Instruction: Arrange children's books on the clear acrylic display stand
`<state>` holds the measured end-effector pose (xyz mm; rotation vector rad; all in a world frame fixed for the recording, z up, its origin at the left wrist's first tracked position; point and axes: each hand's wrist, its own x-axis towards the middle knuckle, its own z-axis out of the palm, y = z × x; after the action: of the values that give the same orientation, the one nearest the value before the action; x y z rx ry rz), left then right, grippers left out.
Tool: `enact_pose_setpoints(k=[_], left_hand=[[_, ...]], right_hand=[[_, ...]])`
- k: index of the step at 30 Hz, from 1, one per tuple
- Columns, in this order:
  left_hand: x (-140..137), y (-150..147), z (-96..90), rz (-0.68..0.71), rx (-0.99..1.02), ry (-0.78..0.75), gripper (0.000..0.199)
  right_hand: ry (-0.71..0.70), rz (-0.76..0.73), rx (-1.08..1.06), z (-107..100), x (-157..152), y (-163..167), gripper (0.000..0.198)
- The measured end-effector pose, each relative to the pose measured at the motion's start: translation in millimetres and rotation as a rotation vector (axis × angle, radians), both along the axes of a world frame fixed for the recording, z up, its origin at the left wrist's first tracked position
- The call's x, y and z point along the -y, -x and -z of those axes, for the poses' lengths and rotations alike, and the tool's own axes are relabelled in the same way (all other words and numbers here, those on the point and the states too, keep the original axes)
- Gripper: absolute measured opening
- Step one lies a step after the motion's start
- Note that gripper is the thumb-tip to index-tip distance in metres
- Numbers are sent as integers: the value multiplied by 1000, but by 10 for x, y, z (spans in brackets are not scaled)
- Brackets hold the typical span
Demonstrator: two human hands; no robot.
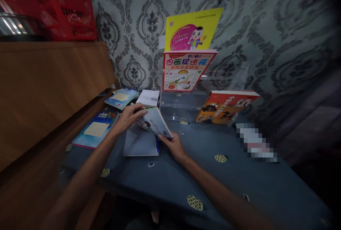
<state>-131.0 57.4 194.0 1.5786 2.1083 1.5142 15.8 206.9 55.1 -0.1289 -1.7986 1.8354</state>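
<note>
A light-coloured book (157, 122) is tilted above the table between my two hands. My left hand (132, 115) grips its upper left edge, and the fingers of my right hand (173, 145) are closed on its lower right corner. Below it a grey-covered book (140, 144) lies flat on the dark blue tablecloth (165, 183). Just left of my left hand rests a blue book (96, 128) with a pale label. A second blue book (122, 97) and a white book (148, 97) lie behind.
A clear rack (176, 107) by the patterned wall holds a yellow book (193, 29), a red-bordered book (188, 71) and an orange book (226, 107). At left stands a wooden cabinet (53, 91) bearing a red basket (71, 13) and a metal pot (18, 25). A blurred-out item (255, 143) lies right.
</note>
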Motion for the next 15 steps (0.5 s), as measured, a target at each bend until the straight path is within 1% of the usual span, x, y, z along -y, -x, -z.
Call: enact_pose_setpoints(k=[2, 3, 6, 9, 11, 12, 13, 15], left_hand=[[-116, -24, -85, -39, 71, -136, 30], [-166, -32, -123, -55, 123, -197, 31], [-286, -39, -174, -81, 374, -339, 38], [-364, -6, -91, -89, 639, -400, 42], [-369, 25, 44, -94, 734, -386, 44], [-350, 32, 134, -103, 741, -348, 45], [-313, 27, 237, -114, 701, -279, 45], [-184, -36, 473, -130, 543, -105, 45]], right_hand=[[146, 23, -35, -22, -20, 13, 46], [187, 17, -45, -39, -18, 9, 45], [228, -77, -24, -116, 22, -32, 42], [265, -123, 30, -222, 62, -93, 48], [281, -86, 49, -295, 56, -155, 51], [286, -61, 53, -326, 38, -203, 51], [293, -33, 57, -350, 11, -266, 50], [313, 19, 83, -365, -71, -444, 48]])
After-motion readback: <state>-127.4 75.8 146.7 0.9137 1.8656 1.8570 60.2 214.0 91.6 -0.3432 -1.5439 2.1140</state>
